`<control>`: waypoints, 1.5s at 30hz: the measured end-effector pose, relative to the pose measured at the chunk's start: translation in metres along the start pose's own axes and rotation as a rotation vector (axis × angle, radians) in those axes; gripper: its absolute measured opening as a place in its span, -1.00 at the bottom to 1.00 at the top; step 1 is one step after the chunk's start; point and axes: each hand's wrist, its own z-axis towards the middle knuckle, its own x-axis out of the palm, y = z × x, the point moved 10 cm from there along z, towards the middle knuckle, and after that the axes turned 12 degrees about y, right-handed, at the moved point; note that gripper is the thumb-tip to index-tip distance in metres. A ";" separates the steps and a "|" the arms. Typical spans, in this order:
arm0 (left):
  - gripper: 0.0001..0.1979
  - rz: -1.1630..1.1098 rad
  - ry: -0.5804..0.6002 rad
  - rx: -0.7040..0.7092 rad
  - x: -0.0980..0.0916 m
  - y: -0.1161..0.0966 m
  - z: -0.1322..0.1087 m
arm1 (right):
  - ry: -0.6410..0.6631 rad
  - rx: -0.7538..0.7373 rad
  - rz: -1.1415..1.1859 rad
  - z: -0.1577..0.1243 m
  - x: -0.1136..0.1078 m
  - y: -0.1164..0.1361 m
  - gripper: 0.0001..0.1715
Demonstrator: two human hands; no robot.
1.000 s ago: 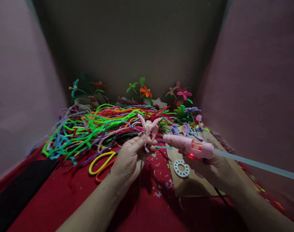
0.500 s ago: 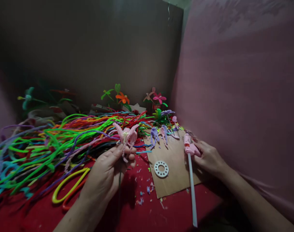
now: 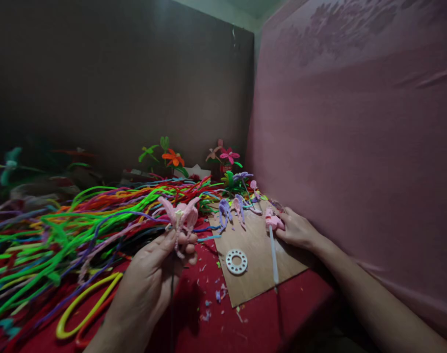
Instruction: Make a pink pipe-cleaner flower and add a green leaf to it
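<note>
My left hand (image 3: 149, 277) pinches a pink pipe-cleaner flower (image 3: 184, 220) by its base, with petals upward and a pale yellowish centre. A thin dark stem runs down below that hand. Over the right side of a brown cardboard sheet (image 3: 260, 260), my right hand (image 3: 299, 228) has its fingers around a pink glue gun (image 3: 272, 220). From the gun's rear a long whitish glue stick (image 3: 274, 255) points toward me. A white ring with holes (image 3: 228, 262) lies on the cardboard. Behind it lie purple and pink pipe-cleaner petal pieces (image 3: 225, 212).
A heap of coloured pipe cleaners (image 3: 98, 220) covers the left of the red tabletop (image 3: 252, 328). Yellow-handled scissors (image 3: 66, 318) lie at the near left. Finished flowers (image 3: 173, 158) stand at the back. Pink cloth (image 3: 337, 147) hangs on the right.
The view has turned slightly right and up. My right hand has moved the glue gun forward and lower, and its glue stick now ends nearer the cardboard. My left hand still holds the flower.
</note>
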 end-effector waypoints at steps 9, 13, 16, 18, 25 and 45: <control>-0.86 -0.096 0.109 -0.028 0.020 0.007 -0.007 | -0.147 -0.347 0.658 -0.034 -0.053 0.101 -0.78; -0.87 -0.104 0.156 -0.058 0.026 0.012 -0.010 | 0.187 -0.284 1.436 -0.034 -0.015 0.164 -0.76; -0.88 -0.125 0.181 -0.090 0.027 0.017 -0.012 | 0.276 -0.233 1.883 -0.025 -0.001 0.184 -0.75; -0.90 -0.136 0.203 -0.126 0.028 0.022 -0.013 | 0.335 -0.235 2.060 -0.020 0.000 0.192 -0.80; -0.84 0.019 0.276 -0.138 0.033 0.027 -0.013 | 0.409 -0.254 2.073 -0.015 -0.008 0.200 -0.85; -0.74 0.895 0.115 0.095 0.031 0.002 -0.022 | 0.042 -0.065 1.996 -0.027 -0.004 0.178 -0.91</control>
